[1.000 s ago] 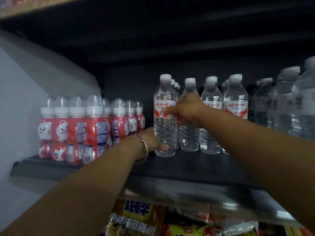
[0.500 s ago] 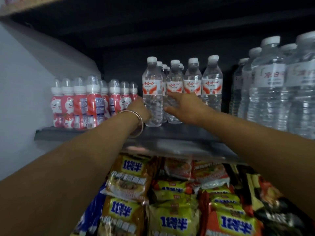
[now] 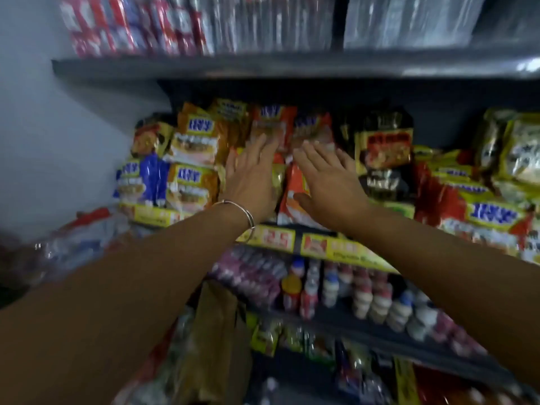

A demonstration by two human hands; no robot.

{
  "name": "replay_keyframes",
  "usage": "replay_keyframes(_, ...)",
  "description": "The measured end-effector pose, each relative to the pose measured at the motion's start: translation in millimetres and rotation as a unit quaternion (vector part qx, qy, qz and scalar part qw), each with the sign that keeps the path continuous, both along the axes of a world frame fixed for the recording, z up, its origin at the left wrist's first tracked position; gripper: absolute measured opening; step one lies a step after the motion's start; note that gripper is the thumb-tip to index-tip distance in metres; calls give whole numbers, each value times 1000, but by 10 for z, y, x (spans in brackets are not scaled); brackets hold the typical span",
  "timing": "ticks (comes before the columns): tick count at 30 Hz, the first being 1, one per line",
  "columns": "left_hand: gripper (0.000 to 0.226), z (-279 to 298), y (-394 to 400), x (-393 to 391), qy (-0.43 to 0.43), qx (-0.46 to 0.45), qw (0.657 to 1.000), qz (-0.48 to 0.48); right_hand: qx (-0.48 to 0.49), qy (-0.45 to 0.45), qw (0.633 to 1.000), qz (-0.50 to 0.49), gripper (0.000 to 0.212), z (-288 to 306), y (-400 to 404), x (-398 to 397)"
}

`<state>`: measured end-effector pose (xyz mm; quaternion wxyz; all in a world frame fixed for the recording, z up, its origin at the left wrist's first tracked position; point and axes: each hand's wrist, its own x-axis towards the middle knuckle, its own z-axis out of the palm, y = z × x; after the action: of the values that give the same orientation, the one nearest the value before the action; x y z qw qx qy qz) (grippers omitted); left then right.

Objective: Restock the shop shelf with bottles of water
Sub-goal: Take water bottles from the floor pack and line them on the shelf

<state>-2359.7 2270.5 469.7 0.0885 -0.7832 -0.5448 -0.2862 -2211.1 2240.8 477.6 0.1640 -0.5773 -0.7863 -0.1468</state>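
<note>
both hands empty. left hand (image 3: 251, 182), bangle (image 3: 244, 216) on its wrist, is spread wide with straight fingers; right hand (image 3: 327, 182) likewise flat and wide. neither holds a bottle. they hang in front of the noodle packets (image 3: 193, 159) on the middle shelf; whether the fingertips touch the packets i cannot tell, the frame is smeared.

water bottles (image 3: 409, 21) stand on the top shelf (image 3: 263, 64), far and above the hands, only their lower parts in view and badly blurred. red drink bottles (image 3: 122, 24) sit at that shelf's left end. small bottles (image 3: 362, 290) fill a lower shelf, near.

progress, my reading: the water row up top looks stocked across what i can see. at near left, clear plastic wrap (image 3: 67, 252), possibly the supply pack, too blurred to confirm. if more bottles remain, next step is fetching one from below.
</note>
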Motion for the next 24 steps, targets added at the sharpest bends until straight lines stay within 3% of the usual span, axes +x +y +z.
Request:
replay_keyframes(4,81,-914,-262,134,21,-44,999,-7,-62,1,998,6,71,-926,-230,229)
replay_keyframes(11,75,-2815,-525,286,19,-117,993,-22,-170,78,982,3,70,-2807,-393,350)
replay_keyframes(14,83,-3662,-612,238,15,-132,990,-42,-208,93,974,2,75,-3656,-452,264)
replay_keyframes(18,78,-4906,-689,116,21,-131,989,-69,-255,115,960,2,73,-4806,-556,95)
replay_keyframes(24,67,-6391,-843,-96,40,-156,982,-94,-366,75,927,10,79,-6381,-722,-99)
